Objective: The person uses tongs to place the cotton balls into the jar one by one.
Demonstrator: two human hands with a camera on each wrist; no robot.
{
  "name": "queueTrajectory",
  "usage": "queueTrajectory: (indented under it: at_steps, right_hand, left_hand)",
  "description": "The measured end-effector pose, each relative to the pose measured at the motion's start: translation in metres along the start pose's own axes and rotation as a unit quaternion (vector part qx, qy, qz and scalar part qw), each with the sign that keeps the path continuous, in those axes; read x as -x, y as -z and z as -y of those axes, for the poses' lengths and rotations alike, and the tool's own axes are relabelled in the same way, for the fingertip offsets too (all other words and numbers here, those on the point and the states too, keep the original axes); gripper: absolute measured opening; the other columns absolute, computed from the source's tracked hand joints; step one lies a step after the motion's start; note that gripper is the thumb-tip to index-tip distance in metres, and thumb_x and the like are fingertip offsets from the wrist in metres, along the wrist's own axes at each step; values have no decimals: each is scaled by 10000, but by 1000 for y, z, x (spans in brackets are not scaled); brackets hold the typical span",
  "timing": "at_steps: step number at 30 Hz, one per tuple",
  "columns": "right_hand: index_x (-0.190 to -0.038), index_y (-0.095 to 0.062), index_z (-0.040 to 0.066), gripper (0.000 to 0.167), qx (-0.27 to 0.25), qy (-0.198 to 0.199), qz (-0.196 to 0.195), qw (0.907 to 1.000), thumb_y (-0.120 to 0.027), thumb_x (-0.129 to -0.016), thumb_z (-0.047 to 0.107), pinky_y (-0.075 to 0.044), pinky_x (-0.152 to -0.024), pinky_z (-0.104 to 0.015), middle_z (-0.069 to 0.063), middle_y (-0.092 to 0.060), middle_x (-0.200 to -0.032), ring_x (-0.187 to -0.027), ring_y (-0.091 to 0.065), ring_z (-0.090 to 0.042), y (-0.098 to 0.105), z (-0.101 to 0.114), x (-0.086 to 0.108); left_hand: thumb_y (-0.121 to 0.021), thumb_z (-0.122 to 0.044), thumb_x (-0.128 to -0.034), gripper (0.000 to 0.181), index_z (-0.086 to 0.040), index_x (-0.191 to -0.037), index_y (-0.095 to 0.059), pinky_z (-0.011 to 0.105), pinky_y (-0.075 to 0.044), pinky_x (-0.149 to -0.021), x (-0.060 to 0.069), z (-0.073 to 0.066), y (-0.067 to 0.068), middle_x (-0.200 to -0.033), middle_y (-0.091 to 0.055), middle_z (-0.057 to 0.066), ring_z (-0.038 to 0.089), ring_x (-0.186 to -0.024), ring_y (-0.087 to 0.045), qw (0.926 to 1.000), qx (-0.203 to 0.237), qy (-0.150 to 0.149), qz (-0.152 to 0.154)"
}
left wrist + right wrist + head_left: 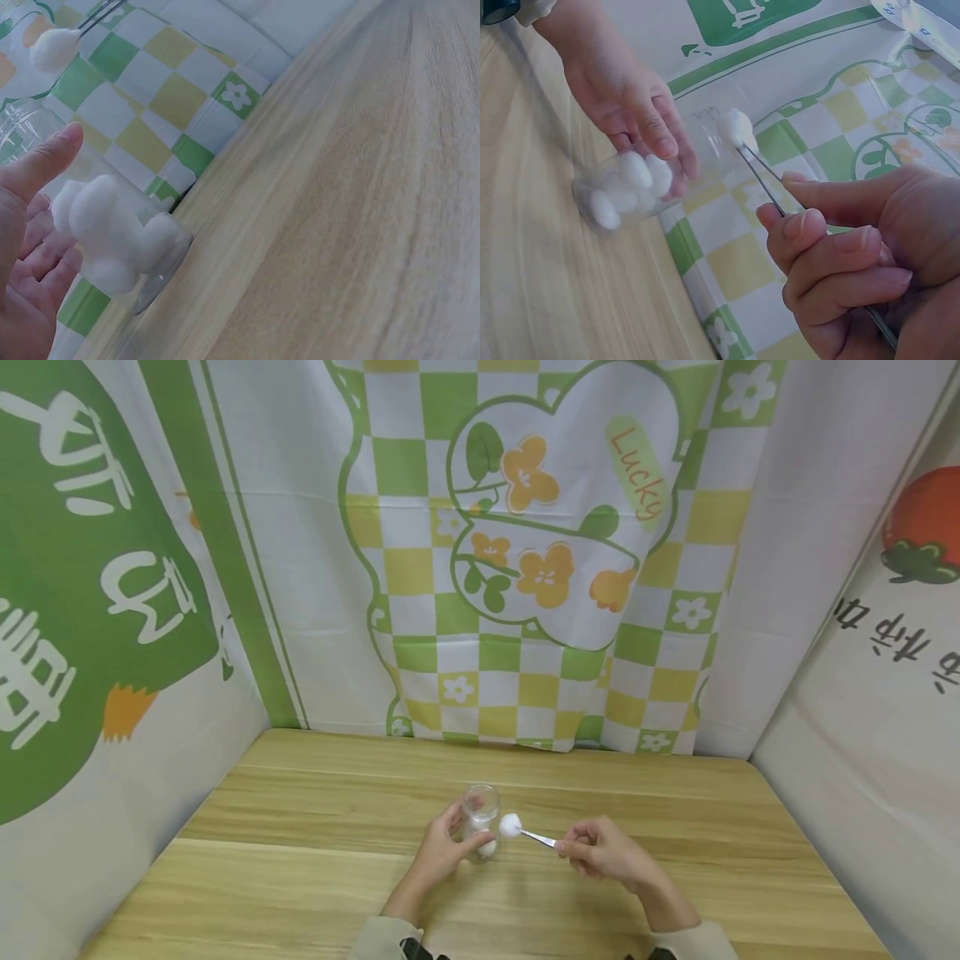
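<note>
A clear jar [482, 802] stands on the wooden table, with several white cotton balls [101, 225] in its lower part. My left hand [444, 847] grips the jar from its left side, thumb across the front and fingers behind. In my right hand [603, 852] I pinch metal tweezers [538, 838] between thumb and fingers. The tweezers' tips hold one cotton ball [511, 825], which hangs just right of the jar, near its mouth. In the right wrist view the jar's open mouth lies close beside that held cotton ball [736, 127].
The wooden table [300, 860] spreads around both hands. A checkered green and yellow curtain [510, 693] hangs behind its back edge, and printed cloth walls [862, 735] close in the left and right sides.
</note>
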State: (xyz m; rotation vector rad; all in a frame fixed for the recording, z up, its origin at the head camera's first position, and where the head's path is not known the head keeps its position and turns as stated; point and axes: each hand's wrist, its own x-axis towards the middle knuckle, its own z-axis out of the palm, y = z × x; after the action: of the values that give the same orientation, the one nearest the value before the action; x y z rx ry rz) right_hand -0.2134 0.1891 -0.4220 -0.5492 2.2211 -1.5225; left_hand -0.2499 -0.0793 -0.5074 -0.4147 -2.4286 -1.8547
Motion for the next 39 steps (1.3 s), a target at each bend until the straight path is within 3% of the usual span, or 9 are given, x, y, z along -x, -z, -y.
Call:
queueTrajectory:
  at_steps: [14,21,28,39]
  right_hand:
    - [-872,-526,-176,338,16,-62,-84,9999,-594,-946,147,-285,-411,-87,96,-482,-555,-441,-346,23,5,9,-6]
    - [-851,-543,-144,312,62,59,-139,9999,-588,-952,148,-276,-409,-93,95,-470,-549,-434,-334,19,5,16,-11]
    - [-865,-571,-152,290,226,112,-299,9992,-585,-949,125,-283,-413,-92,85,-469,-548,-437,-345,18,1,22,-22]
    - [-844,-562,-133,261,109,71,-286,9995,-585,-946,106,-281,-403,-95,83,-474,-550,-431,-348,11,-4,23,-33]
  left_hand:
    - [-746,-252,-837,743,42,-1421,-393,568,-397,-1128,1,-4,1,-1421,-492,271,451,-1326,-474,9999,26,-42,97]
    - [-725,-338,-850,749,79,-1390,-414,593,-445,-1063,3,-1,1,-1360,-522,322,481,-1263,-516,9984,-265,-501,40]
    - [-756,-257,-829,767,47,-1428,-385,587,-379,-1138,2,-1,1,-1412,-503,274,460,-1325,-471,9999,103,77,36]
    - [-746,-251,-839,735,18,-1427,-398,582,-387,-1137,1,0,1,-1404,-527,244,436,-1324,-487,10000,60,22,74]
